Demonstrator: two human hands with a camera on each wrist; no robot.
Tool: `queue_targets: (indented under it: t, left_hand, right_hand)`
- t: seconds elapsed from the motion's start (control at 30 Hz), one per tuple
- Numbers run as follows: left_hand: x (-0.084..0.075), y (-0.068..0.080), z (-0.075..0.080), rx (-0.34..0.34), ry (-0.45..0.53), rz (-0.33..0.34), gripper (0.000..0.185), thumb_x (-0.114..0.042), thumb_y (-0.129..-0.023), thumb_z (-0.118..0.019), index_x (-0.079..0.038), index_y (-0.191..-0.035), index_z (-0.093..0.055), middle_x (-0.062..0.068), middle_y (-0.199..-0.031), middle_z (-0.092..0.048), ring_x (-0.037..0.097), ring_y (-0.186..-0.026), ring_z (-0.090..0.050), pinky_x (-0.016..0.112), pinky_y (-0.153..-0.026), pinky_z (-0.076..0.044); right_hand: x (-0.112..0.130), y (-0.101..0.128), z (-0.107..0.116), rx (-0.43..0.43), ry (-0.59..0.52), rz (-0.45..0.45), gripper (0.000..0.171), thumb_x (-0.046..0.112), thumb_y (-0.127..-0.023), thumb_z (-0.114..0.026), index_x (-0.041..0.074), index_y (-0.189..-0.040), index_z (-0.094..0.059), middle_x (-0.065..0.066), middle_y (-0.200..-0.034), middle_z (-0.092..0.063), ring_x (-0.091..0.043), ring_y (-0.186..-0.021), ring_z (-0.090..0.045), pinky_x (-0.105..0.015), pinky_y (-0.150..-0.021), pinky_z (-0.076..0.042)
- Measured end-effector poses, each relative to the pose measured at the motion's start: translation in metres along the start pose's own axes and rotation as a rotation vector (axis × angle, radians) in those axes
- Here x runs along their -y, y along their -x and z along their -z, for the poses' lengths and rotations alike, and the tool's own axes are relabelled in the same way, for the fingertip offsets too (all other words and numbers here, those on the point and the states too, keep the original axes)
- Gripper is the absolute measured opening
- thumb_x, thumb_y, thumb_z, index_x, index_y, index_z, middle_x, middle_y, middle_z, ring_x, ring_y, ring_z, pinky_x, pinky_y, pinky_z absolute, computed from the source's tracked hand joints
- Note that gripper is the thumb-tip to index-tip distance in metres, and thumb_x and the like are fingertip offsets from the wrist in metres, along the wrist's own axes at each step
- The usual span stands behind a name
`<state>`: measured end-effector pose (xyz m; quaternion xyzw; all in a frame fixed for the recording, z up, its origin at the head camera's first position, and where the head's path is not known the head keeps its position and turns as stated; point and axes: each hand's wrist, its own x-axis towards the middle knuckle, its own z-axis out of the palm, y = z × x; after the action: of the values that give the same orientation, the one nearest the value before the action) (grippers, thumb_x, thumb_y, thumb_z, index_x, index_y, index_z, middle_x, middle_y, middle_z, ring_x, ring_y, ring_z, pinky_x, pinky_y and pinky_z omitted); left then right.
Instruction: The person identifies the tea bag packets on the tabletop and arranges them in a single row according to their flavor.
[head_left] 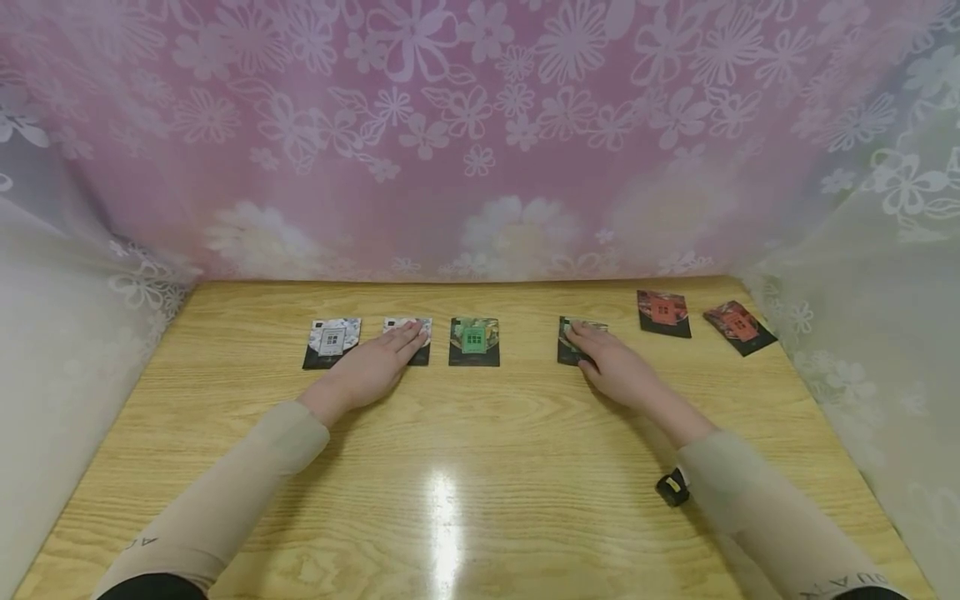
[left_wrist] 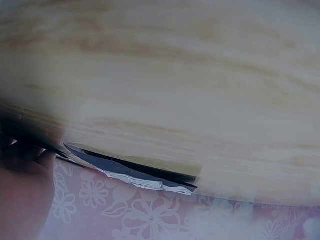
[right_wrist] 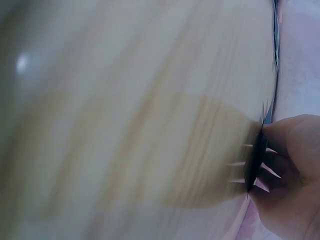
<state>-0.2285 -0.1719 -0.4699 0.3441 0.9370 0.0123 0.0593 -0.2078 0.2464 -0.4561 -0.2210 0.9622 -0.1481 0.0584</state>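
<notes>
In the head view, my left hand [head_left: 371, 365] rests with straight fingers on a white-and-black packet [head_left: 422, 353], covering much of it. Left of that hand lies a matching white packet [head_left: 332, 340], also seen lying flat in the left wrist view. My right hand [head_left: 618, 367] touches a green-and-black packet [head_left: 567, 347] from above, its fingers reaching across the top and the thumb near the lower edge. Between the two hands lies another green packet [head_left: 474, 342]. The right wrist view shows the right hand's fingertips [right_wrist: 257, 187] on a dark packet seen edge-on.
Two red-and-black packets lie tilted at the right, one nearer the back [head_left: 663, 312] and one by the table's side [head_left: 741, 327]. A small black object [head_left: 672, 487] sits beside the right sleeve. Floral curtains [head_left: 480, 167] hang around the wooden table [head_left: 375, 483].
</notes>
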Motion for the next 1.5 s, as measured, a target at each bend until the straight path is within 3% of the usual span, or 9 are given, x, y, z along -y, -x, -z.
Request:
queue_targets:
  t: [0.37, 0.93, 1.5]
  left_hand:
    - [-0.001, 0.0, 0.001, -0.002, 0.014, 0.006, 0.054, -0.019, -0.117, -0.033, -0.011, -0.17, -0.026, 0.013, -0.177, -0.022, 0.033, -0.164, -0.025, 0.05, -0.136, -0.027]
    - [-0.004, 0.001, 0.002, 0.002, 0.024, 0.017, 0.054, -0.018, -0.117, -0.035, -0.01, -0.17, -0.026, 0.014, -0.177, -0.023, 0.034, -0.164, -0.025, 0.05, -0.136, -0.026]
    - [-0.003, 0.0, 0.001, 0.012, 0.023, 0.019, 0.054, -0.02, -0.117, -0.035, -0.01, -0.17, -0.026, 0.013, -0.177, -0.023, 0.033, -0.164, -0.025, 0.05, -0.136, -0.027]
  right_hand:
    - [0.012, -0.016, -0.006, 0.008, 0.0, 0.075, 0.056, 0.006, -0.107, -0.059, -0.002, -0.161, -0.043, -0.025, -0.169, -0.037, -0.045, -0.157, -0.035, -0.064, -0.131, -0.028]
    - [0.041, -0.028, -0.006, 0.053, 0.047, 0.098, 0.055, 0.01, -0.108, -0.06, 0.0, -0.16, -0.044, -0.022, -0.169, -0.037, -0.042, -0.158, -0.036, -0.06, -0.133, -0.029]
    - [0.04, -0.034, -0.012, 0.051, 0.086, 0.125, 0.057, 0.014, -0.108, -0.063, 0.001, -0.16, -0.046, -0.021, -0.169, -0.04, -0.041, -0.156, -0.04, -0.058, -0.131, -0.033]
